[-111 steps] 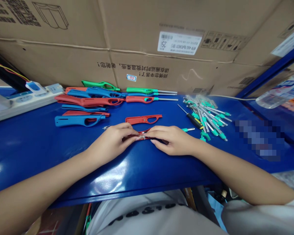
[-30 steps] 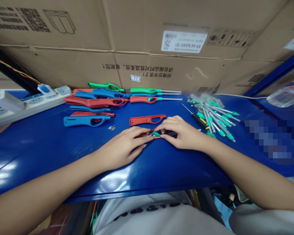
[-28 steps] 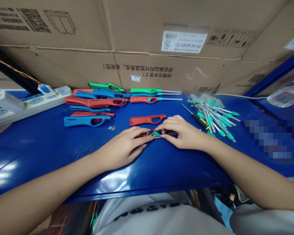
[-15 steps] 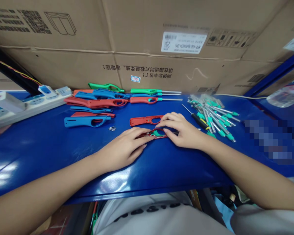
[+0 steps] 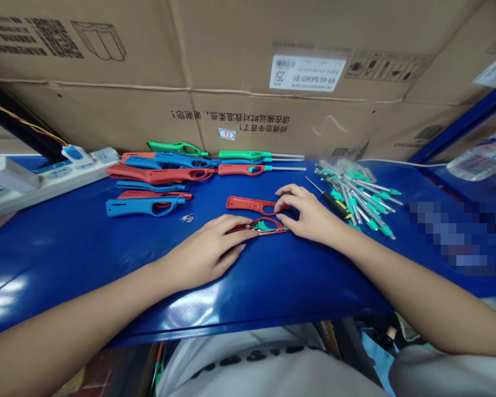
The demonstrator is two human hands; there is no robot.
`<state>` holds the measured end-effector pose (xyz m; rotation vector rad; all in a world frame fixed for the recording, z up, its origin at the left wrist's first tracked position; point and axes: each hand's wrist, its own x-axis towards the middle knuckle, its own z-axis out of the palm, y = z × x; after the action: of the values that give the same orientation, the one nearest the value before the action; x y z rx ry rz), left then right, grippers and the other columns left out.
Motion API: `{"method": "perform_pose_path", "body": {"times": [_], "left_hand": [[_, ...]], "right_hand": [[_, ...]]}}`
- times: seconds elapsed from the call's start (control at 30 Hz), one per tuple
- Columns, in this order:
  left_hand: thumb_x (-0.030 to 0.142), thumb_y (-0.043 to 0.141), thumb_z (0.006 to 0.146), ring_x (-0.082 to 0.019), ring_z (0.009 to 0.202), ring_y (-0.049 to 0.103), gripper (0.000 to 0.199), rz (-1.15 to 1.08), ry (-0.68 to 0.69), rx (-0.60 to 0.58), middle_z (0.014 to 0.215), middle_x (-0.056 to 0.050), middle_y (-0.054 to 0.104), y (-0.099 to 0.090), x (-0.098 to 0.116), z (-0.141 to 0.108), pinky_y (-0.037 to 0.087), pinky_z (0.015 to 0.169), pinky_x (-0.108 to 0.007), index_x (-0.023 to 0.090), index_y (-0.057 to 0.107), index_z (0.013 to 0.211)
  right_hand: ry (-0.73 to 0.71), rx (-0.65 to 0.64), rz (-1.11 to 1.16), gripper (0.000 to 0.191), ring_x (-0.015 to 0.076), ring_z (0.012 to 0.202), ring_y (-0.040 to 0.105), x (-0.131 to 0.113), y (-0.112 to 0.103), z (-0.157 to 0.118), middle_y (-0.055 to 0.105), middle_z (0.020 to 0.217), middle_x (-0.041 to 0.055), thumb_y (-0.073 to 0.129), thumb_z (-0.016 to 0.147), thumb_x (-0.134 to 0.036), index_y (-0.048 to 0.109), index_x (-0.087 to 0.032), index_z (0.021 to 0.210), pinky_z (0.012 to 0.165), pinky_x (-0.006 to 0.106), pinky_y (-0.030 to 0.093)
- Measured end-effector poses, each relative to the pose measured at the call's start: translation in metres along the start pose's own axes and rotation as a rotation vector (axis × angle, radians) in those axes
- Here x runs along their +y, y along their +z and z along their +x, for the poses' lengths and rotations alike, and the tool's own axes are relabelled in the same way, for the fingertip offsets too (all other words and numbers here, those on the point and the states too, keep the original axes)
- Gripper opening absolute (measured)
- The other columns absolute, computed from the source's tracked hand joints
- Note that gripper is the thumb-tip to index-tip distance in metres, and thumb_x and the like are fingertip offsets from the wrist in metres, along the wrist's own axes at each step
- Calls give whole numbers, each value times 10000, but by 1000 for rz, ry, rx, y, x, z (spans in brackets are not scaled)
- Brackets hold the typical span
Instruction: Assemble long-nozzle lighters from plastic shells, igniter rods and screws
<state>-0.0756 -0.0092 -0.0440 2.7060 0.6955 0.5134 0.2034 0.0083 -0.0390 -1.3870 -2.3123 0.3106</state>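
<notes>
The left hand holds down a red plastic handle half (image 5: 280, 231), its fingers (image 5: 248, 234) closed on the left end, while the right hand (image 5: 308, 215) curls its fingertips on the looped end of a second, flat red handle shell (image 5: 246, 204). The first half lies on the glossy blue table (image 5: 281, 286) with a green plastic trigger (image 5: 263, 225) inside; the second lies just beyond it. Small silver screws (image 5: 187, 218) lie to the left, near a blue plastic handle (image 5: 130, 208). Far off stands a brown cardboard box (image 5: 231, 66), behind a red-handled metal-tipped lighter (image 5: 237, 170). To the right, a black-and-yellow screwdriver (image 5: 334, 207) lies beside a pile of silver rods with green ends (image 5: 361, 204).
</notes>
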Motion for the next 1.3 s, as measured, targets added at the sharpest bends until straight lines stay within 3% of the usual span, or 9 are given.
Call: {"method": "perform_pose_path", "body": {"times": [0.2,0.43,0.7,0.93,1.17,1.3], "left_hand": [[167,470,1023,-259,1300,517,429,7,12,0,1422,-111,533,1,-1,0,471,1090,-479,261,541,1436],[172,463,1022,-267,1284,527,441,3,12,0,1427,-116,534,3,-1,0,482,1073,-487,270,538,1445],[178,455,1026,-266,1292,520,439,4,13,-6,1432,-114,531,5,-2,0,477,1076,-489,269,533,1448],[176,449,1026,-267,1286,525,439,10,10,-9,1428,-122,535,3,-1,1,476,1075,-479,260,538,1448],[171,451,1025,-268,1288,521,446,2,4,-12,1437,-122,532,3,0,-1,476,1076,-488,269,535,1451],[169,461,1018,-277,1280,532,451,-7,7,-4,1433,-125,540,2,1,1,484,1067,-505,276,537,1450]], "right_hand": [[-16,-17,49,43,284,1185,586,-5,-2,-1,596,1243,118,629,873,-207,639,-202,914,1036,517,444],[-58,-142,132,204,293,1299,516,-9,-19,-4,533,1351,117,657,858,-225,657,-230,1062,1107,539,388],[-81,-212,127,24,263,1189,559,-13,-15,-5,605,1211,78,673,881,-245,677,-229,898,1074,505,396],[-76,-237,163,59,257,1205,565,-11,-16,-4,619,1213,77,661,892,-216,716,-231,875,1077,494,400],[-65,-170,203,67,237,1050,630,-12,-11,-3,673,1107,87,705,862,-211,717,-197,797,972,440,476],[-120,-172,165,99,246,1090,638,-12,-14,-2,707,1136,77,679,892,-226,740,-208,816,1024,482,436]]}}
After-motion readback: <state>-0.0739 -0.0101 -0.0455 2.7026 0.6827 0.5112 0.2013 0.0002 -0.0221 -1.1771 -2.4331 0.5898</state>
